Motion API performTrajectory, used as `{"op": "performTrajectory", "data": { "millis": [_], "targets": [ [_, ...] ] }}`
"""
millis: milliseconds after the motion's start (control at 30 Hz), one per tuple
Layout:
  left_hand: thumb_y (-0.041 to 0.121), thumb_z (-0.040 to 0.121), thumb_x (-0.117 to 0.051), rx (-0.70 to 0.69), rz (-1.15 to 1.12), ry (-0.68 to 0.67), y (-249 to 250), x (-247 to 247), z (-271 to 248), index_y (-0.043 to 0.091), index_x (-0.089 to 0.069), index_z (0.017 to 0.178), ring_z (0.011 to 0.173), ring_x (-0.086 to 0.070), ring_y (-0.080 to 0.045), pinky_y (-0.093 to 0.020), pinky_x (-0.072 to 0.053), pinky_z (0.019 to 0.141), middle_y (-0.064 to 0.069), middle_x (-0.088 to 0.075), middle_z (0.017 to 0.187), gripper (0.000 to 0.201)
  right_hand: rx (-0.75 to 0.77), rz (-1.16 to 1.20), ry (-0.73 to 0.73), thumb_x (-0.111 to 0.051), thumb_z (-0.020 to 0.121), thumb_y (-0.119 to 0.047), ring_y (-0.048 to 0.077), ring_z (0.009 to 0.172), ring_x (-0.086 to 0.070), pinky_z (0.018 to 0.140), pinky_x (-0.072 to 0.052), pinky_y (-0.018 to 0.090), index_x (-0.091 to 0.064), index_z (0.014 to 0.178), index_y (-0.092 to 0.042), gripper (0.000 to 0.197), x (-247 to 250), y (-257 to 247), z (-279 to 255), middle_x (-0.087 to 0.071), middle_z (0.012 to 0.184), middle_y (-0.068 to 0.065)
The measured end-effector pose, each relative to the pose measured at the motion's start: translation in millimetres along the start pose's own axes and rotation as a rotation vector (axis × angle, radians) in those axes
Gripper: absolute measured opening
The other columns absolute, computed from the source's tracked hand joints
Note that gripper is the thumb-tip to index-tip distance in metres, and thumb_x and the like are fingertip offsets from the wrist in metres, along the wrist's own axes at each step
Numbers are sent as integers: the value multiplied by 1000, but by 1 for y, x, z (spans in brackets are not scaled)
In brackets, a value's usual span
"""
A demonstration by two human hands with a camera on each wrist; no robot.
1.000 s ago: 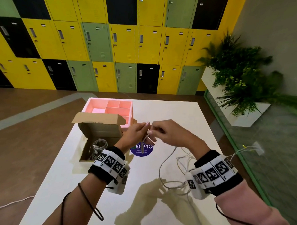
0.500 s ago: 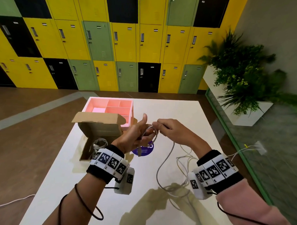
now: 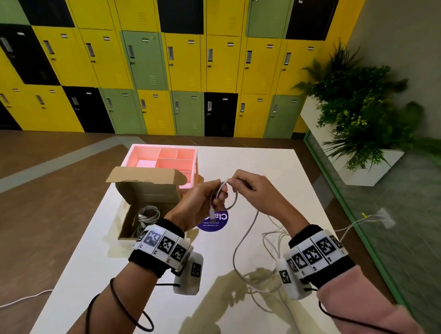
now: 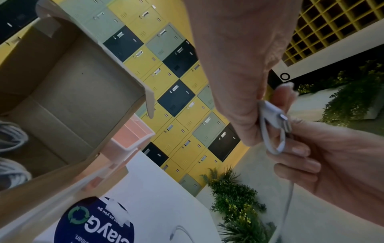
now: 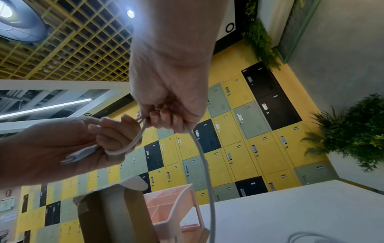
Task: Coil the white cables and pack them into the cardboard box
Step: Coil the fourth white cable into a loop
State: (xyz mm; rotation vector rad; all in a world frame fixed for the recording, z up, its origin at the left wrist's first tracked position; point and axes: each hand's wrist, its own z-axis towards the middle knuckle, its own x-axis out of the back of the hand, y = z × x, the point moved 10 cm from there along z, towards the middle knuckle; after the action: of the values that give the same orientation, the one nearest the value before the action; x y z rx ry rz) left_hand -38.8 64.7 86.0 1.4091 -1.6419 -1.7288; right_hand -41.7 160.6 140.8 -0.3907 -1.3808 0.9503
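Above the white table (image 3: 138,284), my left hand (image 3: 213,199) grips the plug end of a white cable (image 3: 234,200), its connector hanging below my fingers. One small loop of that cable stands between both hands. My right hand (image 3: 241,183) pinches the top of the loop, and the cable's tail (image 3: 244,241) drops from it to the tabletop. The wrist views show the same loop (image 4: 274,139) (image 5: 133,144) held by both hands. The open cardboard box (image 3: 147,191) sits to the left, with coiled white cables (image 3: 148,214) inside.
A pink divided tray (image 3: 164,159) stands behind the box. A round blue sticker (image 3: 214,222) lies under my hands. More loose white cable (image 3: 271,244) is tangled on the table near my right wrist. A planter (image 3: 366,163) lines the right side.
The cable went from a short pinched length to one full loop held in my left hand. My right hand rose and brought the cable round to the loop's top.
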Motion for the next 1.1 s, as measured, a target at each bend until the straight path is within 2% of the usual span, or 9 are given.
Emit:
{"op": "performTrajectory", "data": {
  "millis": [100,233,367,433,600,733,900,1000,1100],
  "targets": [
    [20,103,-28,30,-49,-54,-2,-5,0,11,-51,78,46,-30,-5,-18,-31,50,6,-35,51,35,-29,25,21,-53,95,-37,8,60,-43,58,-35,22,-60,84,-12,29,-3,5,0,-59,69,6],
    [20,103,-28,73,-78,-131,-7,-7,-1,12,-51,76,41,-25,-4,-16,-30,43,9,-30,48,37,-50,85,-16,-59,90,-42,31,70,-51,64,-44,39,-66,85,-16,28,-6,6,3,-63,79,19],
    [24,102,-28,83,-160,-176,-7,-11,-1,14,-50,74,40,-26,-3,-15,-32,40,10,-30,48,37,-95,226,-65,-56,95,-29,-1,60,-49,59,-39,13,-66,93,-3,28,-7,3,4,-61,69,1],
    [24,101,-29,63,-217,-161,-4,-9,1,14,-48,74,38,-26,-2,-15,-28,40,10,-30,48,34,-108,281,-80,-49,98,-25,1,54,-41,52,-34,12,-62,93,-6,24,-10,6,3,-50,62,-7],
    [22,102,-27,-20,-284,-129,12,0,4,10,-49,82,35,-25,-1,-17,-16,42,11,-31,46,32,-155,300,-9,-45,101,-25,10,51,-41,50,-36,19,-61,90,-8,26,-12,27,0,-48,63,-2],
    [22,103,-27,-86,-234,-109,21,-1,5,8,-55,89,36,-22,-1,-14,-24,39,11,-29,46,35,-235,174,81,-39,102,-31,7,47,-40,50,-34,20,-59,89,-10,32,-18,33,-1,-49,60,-2],
    [21,105,-26,-224,-42,-30,29,4,6,-2,-56,117,40,-34,-3,-13,-36,46,7,-45,49,40,-370,2,-120,-37,97,-8,10,63,-49,50,-37,19,-51,98,-16,17,-60,36,-8,-52,78,-4],
    [24,103,-32,-243,-14,3,27,12,8,2,-58,121,50,-56,-4,-12,-45,52,1,-72,75,39,-408,-47,-249,-44,92,-5,10,60,-47,49,-37,18,-50,103,-12,14,-75,34,-12,-55,92,6],
    [27,103,-31,-258,34,42,28,22,9,7,-56,125,78,-70,-10,-17,-51,71,-5,-72,108,38,-427,-136,-429,-47,94,-3,14,54,-48,49,-40,22,-51,111,-6,17,-94,30,-21,-64,100,21]
  ]
}}
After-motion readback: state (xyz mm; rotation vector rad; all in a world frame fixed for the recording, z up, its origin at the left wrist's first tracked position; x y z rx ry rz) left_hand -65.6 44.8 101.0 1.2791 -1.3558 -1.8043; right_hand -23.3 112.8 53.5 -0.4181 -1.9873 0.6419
